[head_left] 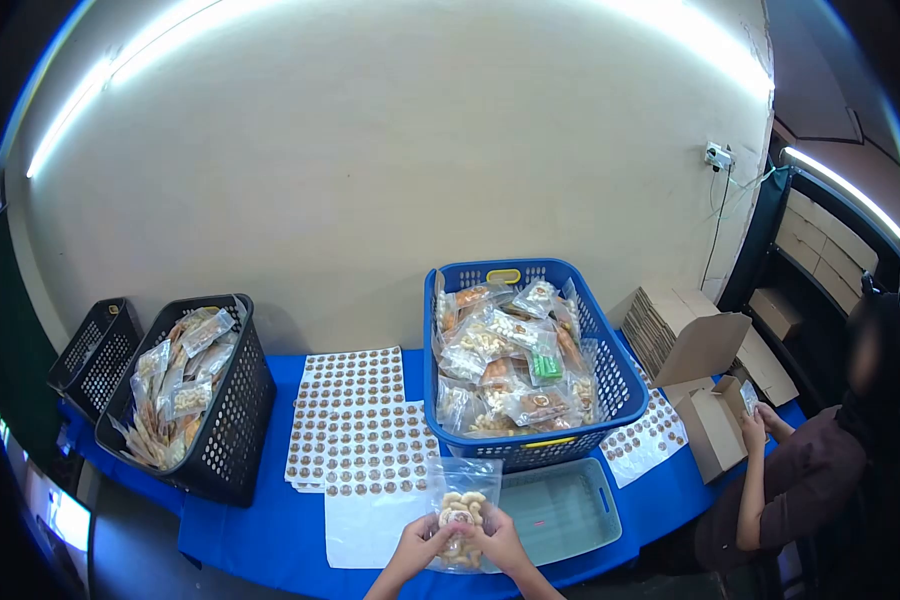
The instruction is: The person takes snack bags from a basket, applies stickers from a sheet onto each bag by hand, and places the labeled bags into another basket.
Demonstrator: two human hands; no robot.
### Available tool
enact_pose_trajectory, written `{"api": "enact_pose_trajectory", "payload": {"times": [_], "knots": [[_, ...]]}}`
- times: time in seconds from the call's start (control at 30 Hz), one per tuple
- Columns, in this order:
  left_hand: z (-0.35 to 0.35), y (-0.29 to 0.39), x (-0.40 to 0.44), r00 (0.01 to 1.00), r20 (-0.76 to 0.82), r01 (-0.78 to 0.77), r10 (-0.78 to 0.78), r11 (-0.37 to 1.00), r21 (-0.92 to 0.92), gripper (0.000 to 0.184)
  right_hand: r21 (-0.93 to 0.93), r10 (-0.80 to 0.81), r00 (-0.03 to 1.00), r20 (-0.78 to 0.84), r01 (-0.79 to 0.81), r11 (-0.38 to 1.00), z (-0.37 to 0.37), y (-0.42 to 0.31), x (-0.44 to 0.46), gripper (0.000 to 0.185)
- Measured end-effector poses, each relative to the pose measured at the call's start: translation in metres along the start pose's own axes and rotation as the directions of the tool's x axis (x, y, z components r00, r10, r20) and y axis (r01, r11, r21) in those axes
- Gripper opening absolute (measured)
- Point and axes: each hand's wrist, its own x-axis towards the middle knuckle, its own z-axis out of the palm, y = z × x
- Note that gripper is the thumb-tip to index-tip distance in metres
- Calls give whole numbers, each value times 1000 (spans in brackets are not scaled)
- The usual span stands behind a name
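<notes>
A clear plastic bag of pale, curved snack pieces (463,500) is held upright at the table's front edge, with a round sticker on its front. My left hand (422,543) grips the bag's left side, and my right hand (498,540) grips its right side; both thumbs meet near the sticker. Behind and left of the bag lie white sheets of round brown stickers (365,430). The front sheet's lower part is bare. A shallow grey-green tray (560,510) stands just right of the bag, partly behind my right hand.
Behind the tray stands a blue basket (610,400) full of snack bags. Black baskets (240,430) (110,350) are at the left. At the right, a person (800,480) holds a small packet beside an open cardboard box (710,435), near stacked flat cardboard (660,320) and more stickers.
</notes>
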Motion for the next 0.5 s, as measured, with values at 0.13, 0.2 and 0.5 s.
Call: {"api": "enact_pose_trajectory", "payload": {"times": [0.13, 0.2, 0.5], "knots": [[5, 2, -1, 999, -43, -22, 18, 995, -98, 28, -35, 34, 999, 19, -33, 999, -5, 4, -3, 37], [5, -1, -2, 999, -36, 4, -7, 997, -77, 27, -24, 36, 999, 13, -35, 999, -6, 5, -3, 37], [-2, 7, -2, 996, 15, -92, 91, 996, 24, 23, 74, 103, 993, 60, -107, 992, -11, -2, -9, 37]]}}
